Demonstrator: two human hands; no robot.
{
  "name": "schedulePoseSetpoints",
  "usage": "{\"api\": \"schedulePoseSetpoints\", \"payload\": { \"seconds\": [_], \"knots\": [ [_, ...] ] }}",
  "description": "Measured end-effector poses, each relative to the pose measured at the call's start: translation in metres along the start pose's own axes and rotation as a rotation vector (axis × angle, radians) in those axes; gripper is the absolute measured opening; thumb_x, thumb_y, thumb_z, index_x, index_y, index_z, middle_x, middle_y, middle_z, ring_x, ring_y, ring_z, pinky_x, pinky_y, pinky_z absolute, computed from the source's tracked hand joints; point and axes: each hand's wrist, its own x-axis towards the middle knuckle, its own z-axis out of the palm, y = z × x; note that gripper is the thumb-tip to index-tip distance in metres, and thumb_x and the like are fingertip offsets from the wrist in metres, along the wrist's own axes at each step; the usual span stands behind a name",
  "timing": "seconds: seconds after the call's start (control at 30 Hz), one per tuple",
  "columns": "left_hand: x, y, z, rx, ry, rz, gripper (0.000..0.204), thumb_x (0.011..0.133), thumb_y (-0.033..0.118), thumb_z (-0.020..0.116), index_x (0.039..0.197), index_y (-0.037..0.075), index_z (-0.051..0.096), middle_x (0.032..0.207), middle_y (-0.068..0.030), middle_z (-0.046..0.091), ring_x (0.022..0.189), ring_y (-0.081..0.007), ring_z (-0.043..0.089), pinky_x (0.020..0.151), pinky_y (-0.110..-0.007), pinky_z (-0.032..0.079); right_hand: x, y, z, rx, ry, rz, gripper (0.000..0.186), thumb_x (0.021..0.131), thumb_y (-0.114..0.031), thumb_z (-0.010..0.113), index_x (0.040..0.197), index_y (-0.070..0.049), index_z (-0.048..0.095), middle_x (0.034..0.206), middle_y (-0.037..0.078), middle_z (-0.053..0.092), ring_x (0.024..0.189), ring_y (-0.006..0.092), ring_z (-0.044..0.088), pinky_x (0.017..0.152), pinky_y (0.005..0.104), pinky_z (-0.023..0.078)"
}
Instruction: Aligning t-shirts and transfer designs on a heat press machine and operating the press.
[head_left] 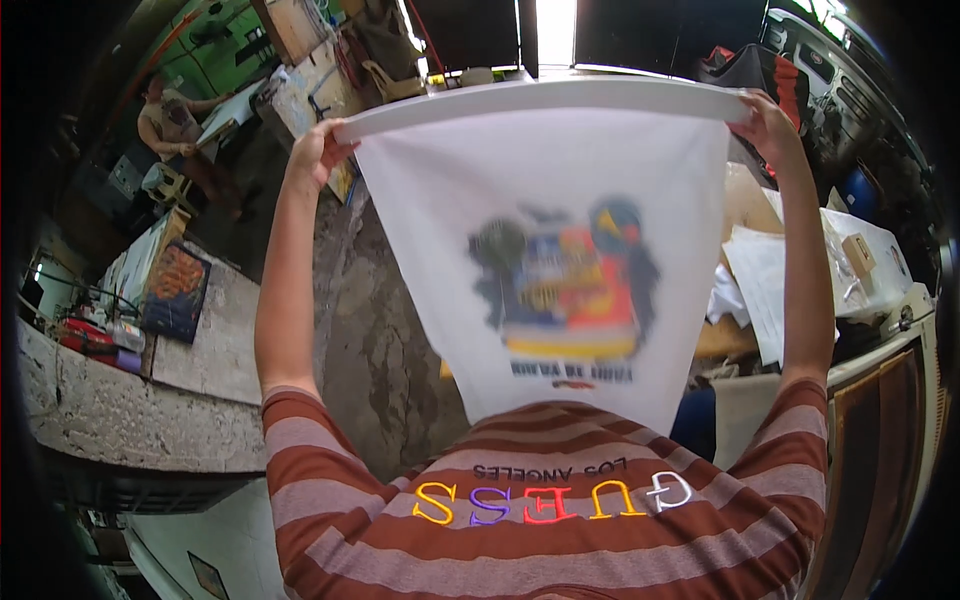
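A white printed cloth [430,200] hangs spread out between my raised hands, narrowing toward my chest. Along its far edge runs a stiff-looking pale grey-white band [545,103], slightly bowed. My left hand [322,152] is closed round the band's left end, and my right hand [768,128] grips the right end. A blurred, colourful print [570,290] in red, yellow, blue and black sits in the middle of the cloth, with dark lettering below. The cloth's lower end meets my striped shirt [545,500]. Parts of my fingers are hidden behind the band.
Papers [755,285] and a small cardboard box [858,255] lie on the right. At left is a concrete ledge [210,370] with a dark painted panel [176,290]. Another person [172,120] stands at far left, near a plastic stool [168,184]. A vehicle door [820,65] is at far right.
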Motion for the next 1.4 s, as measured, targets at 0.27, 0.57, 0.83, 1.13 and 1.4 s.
{"api": "schedulePoseSetpoints", "payload": {
  "seconds": [0.27,0.57,0.83,1.13,1.4],
  "knots": [
    [0.071,0.059,0.073,-0.253,0.010,0.562,0.022,0.085,0.012,0.044,0.098,-0.005,0.049,0.102,-0.0142,0.054,0.096,-0.0250,0.055,0.083,-0.036,0.048,0.090,-0.022,-0.027,0.275,-0.007,-0.488,0.019,0.083,-0.014,0.055,0.099,-0.004,0.057,0.100,0.007,0.058,0.100,0.0199,0.053,0.089,0.0377,0.042],
    [0.002,-0.116,0.050,-0.028,0.156,0.195,0.011,0.086,0.018,0.049,0.088,0.008,0.054,0.084,-0.0014,0.056,0.077,-0.0106,0.053,0.068,-0.025,0.046,0.001,0.137,-0.050,0.138,0.257,-0.028,0.017,0.082,-0.018,0.053,0.098,-0.012,0.057,0.092,-0.002,0.056,0.087,0.0099,0.052,0.073,0.0257,0.042],
    [-0.154,-0.279,0.032,0.073,0.333,-0.174,0.008,0.085,0.018,0.050,0.082,0.010,0.052,0.073,0.0034,0.051,0.066,-0.0063,0.047,0.059,-0.022,0.040,-0.140,0.256,-0.069,0.095,0.462,0.356,0.009,0.081,-0.014,0.055,0.088,-0.010,0.056,0.079,0.000,0.055,0.074,0.0115,0.054,0.059,0.0277,0.046],
    [-0.246,-0.370,0.015,0.213,0.464,-0.493,0.009,0.084,0.017,0.051,0.080,0.009,0.052,0.072,0.0011,0.051,0.062,-0.0095,0.051,0.057,-0.025,0.047,-0.230,0.343,-0.078,-0.256,0.552,0.681,0.005,0.077,-0.017,0.057,0.079,-0.012,0.057,0.073,-0.002,0.054,0.062,0.0109,0.053,0.042,0.0274,0.046],
    [-0.239,-0.374,0.013,0.732,0.461,-0.333,0.013,0.080,0.015,0.055,0.081,0.003,0.052,0.075,-0.0049,0.052,0.066,-0.0164,0.052,0.060,-0.028,0.045,-0.240,0.349,-0.086,-0.524,0.546,0.672,0.011,0.075,-0.015,0.056,0.073,-0.005,0.057,0.061,0.000,0.051,0.046,0.0107,0.048,0.032,0.0236,0.041]
  ]
}}
